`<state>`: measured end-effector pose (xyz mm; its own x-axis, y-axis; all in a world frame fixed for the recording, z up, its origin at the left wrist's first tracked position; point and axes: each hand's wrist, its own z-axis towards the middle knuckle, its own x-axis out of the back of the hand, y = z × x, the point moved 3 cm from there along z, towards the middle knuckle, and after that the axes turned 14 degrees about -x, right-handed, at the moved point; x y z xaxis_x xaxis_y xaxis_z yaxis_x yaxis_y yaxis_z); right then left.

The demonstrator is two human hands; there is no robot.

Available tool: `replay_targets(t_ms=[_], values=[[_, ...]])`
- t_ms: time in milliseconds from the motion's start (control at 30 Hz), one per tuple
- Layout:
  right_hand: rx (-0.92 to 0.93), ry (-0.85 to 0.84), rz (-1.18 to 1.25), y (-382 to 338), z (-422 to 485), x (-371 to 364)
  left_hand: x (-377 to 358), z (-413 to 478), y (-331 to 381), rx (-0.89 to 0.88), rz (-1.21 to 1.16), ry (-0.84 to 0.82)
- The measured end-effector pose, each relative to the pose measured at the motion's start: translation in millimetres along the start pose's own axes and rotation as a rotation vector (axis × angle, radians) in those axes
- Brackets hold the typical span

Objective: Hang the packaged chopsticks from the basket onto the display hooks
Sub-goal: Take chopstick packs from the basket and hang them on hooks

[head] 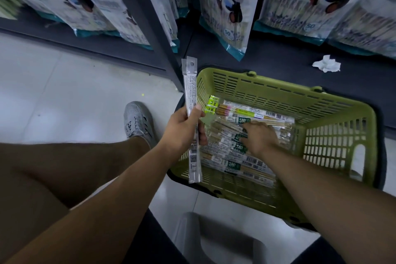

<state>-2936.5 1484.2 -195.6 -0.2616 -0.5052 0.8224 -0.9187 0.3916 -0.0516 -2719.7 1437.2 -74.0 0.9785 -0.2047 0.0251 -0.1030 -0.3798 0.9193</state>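
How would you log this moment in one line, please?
left hand grips chopstick packs | right hand touches loose packs in green basket | stage: picking

Crumpled tissue (326, 66), grey shoe (137, 120)

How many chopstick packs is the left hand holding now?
2, both upright in the left hand: front pack, and rear pack overlapped at its left. Another may hide behind.
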Motion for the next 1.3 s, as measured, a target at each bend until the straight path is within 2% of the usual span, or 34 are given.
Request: replay_targets(t_ms=[233,333,500,633,700,767,900,933,1000,1067,1133,1200,1300], values=[[-0.003,-0.031,0.201,17,-8,20,-1,4,-8,0.006,-0.004,0.025],[-0.004,-0.073,0.435,15,-14,45,-2,6,-18,0.047,0.02,0.019],[0.138,-0.046,0.704,-23,-50,86,-14,-3,-18,0.114,-0.08,-0.023],[0.273,-0.017,0.676,-60,-81,100,-28,-8,-8,0.053,-0.201,-0.106],[0.324,-0.027,0.594,-72,-91,100,-30,-9,-4,0.032,-0.304,-0.07],[0.358,-0.04,0.624,-75,-97,100,-27,-8,-3,0.045,-0.338,0.002],[0.164,-0.048,0.927,-47,-80,95,-10,-5,-1,0.085,-0.227,0.116],[0.123,-0.032,0.893,-36,-73,88,-4,-5,0,0.087,-0.213,0.139],[0.062,-0.043,0.664,-15,-56,66,7,-3,3,0.079,-0.162,0.192],[0.006,-0.142,0.404,3,-44,36,14,-2,6,0.054,-0.114,0.199],[-0.023,-0.249,0.245,13,-38,9,15,-1,7,0.036,-0.098,0.172],[-0.011,-0.274,0.193,13,-34,-7,14,-1,7,0.022,-0.076,0.135],[-0.021,-0.171,0.193,7,-28,-20,11,1,5,0.017,-0.048,0.102]])
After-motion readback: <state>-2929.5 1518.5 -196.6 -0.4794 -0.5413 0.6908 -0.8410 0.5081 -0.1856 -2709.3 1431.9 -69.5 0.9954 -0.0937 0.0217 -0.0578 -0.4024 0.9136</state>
